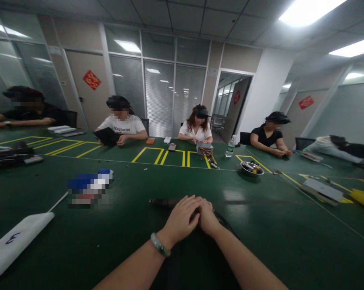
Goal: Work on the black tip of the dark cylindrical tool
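My left hand, with a pale green bangle on its wrist, reaches over the table with its fingers stretched out across the fingers of my right hand. The right hand is curled, and what lies under its fingers is hidden. Beneath and behind both hands a dark, rod-shaped tool with a narrow tip lies crosswise on the green table, tip to the left. A black cord comes out to the right of my right hand. Whether my fingers grip the tool cannot be seen.
A white power bank marked 3 with a cable lies at the left, near a blurred blue-and-white object. Farther off are a metal bowl, a water bottle and a grey box. Several people with headgear sit opposite.
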`<state>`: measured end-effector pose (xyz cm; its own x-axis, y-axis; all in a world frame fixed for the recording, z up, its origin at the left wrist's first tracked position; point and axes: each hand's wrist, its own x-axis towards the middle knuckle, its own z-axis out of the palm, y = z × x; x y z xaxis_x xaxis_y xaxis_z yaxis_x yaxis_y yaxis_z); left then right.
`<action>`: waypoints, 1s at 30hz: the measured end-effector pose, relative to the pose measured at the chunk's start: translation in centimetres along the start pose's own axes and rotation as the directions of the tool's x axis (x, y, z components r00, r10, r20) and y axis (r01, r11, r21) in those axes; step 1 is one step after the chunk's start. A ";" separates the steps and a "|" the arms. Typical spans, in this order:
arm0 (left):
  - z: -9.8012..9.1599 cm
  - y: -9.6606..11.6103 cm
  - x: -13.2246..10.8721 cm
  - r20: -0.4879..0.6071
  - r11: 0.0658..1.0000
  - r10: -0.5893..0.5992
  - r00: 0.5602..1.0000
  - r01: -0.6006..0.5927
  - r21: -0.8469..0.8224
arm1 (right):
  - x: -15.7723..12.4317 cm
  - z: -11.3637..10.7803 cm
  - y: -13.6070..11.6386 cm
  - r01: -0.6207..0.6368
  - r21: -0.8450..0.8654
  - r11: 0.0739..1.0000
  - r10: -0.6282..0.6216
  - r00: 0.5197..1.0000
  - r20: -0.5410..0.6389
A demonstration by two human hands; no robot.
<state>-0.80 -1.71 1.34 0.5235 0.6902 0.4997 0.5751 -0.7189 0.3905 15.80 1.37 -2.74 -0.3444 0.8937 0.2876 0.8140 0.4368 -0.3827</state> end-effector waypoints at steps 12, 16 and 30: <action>0.3 -2.4 -0.4 0.024 0.989 -0.117 0.993 0.114 0.089 | -2.5 -0.3 -1.7 -0.015 -0.223 0.975 -0.021 0.988 -0.155; 0.4 -2.6 -0.3 0.101 0.985 -0.126 0.987 0.112 0.134 | -6.5 -0.8 1.2 -0.316 -0.320 0.893 0.239 0.936 -0.259; -0.9 -0.3 -0.1 0.161 0.976 -0.166 0.973 0.138 0.171 | -3.1 -5.7 7.5 -0.230 -0.007 0.973 0.229 0.972 -0.049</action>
<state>-1.60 -1.61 1.90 0.5153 0.8040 0.2969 0.7408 -0.5920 0.3174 25.65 1.25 -1.48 -0.1251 0.9640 0.2347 0.8745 0.2189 -0.4328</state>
